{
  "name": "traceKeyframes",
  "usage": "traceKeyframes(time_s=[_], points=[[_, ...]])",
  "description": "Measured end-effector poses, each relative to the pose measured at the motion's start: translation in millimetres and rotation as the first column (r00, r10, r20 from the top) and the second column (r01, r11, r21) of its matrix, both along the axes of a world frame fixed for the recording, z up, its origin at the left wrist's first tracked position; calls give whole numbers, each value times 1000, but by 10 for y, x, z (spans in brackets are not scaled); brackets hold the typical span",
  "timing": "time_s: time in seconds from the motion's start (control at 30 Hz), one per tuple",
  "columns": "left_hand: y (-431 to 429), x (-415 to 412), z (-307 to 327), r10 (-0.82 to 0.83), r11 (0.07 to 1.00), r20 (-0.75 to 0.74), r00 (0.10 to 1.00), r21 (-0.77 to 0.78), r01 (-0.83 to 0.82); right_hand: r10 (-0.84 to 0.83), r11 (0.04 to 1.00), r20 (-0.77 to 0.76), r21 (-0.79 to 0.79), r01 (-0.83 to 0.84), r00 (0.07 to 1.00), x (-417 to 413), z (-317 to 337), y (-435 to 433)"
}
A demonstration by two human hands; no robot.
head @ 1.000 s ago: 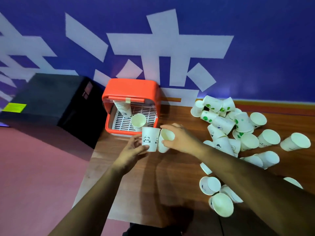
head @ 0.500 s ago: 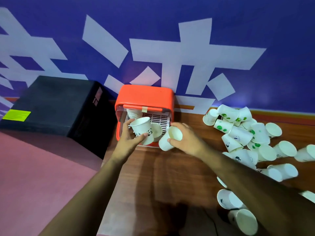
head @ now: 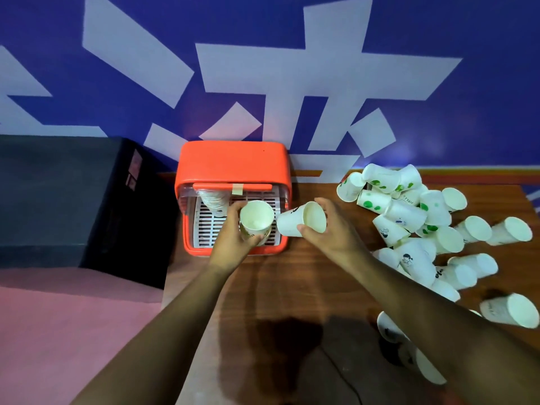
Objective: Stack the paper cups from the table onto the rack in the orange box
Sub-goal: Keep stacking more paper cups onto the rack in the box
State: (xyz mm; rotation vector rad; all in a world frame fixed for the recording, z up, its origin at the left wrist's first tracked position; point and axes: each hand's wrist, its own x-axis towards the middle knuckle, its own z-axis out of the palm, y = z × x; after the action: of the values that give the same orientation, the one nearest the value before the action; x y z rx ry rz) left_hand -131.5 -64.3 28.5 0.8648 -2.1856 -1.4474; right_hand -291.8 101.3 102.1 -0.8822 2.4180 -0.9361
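Head view. Since half a second ago the left hand has carried its paper cup further in over the white slatted rack of the orange box; that cup now sits mouth-up toward the camera instead of tilted at the box's front edge. Fingers are wrapped around its wall, closed on it. The right hand has come up just beside the box's right front corner, clamped on a second paper cup held on its side, mouth facing the camera.

Already in the box: a nested cup stack leaning at the back left of the rack, under the clear flap with a strip of tape. Whether another cup sits beneath the left hand's cup I cannot tell.

Judgement on the step: the left cup should go down squarely so it seats and does not wedge, with the hand let go only once it rests. The right cup then needs turning upright before it follows. The low front opening leaves little room for two hands at once, so one at a time looks wiser.

Around: a loose cup pile covers the right of the wooden tabletop, most on their sides, well apart from the box. A black cabinet stands just left of the box. A thin cable lies near the tabletop's front edge. Nothing blocks the path from pile to box.
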Motion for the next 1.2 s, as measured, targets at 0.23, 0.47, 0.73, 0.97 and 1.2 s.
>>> traceKeyframes(time_s=[0.23, 0.47, 0.73, 0.97, 1.2], points=[[-129, 112, -204, -142, 990, 148, 979, 33, 139, -5, 998, 35, -64, 7, 999, 50, -17, -45], [-153, 225, -75, -18, 872, 83, 996, 489, -25, 126, 991, 23, -42, -124, 992, 266, -39, -365], [-173, 215, -28, 44, 845, 46, 998, 531, -62, 246, 969, -74, 29, -245, 966, 464, -351, -661], [-225, 236, -202, -51, 950, 79, 996, 312, 24, 247, 966, -1, 81, -246, 969, 506, -530, -753], [-92, 244, -158, 69, 977, 176, 982, 189, -102, 152, 983, 22, 102, -154, 988, 511, -463, -590]])
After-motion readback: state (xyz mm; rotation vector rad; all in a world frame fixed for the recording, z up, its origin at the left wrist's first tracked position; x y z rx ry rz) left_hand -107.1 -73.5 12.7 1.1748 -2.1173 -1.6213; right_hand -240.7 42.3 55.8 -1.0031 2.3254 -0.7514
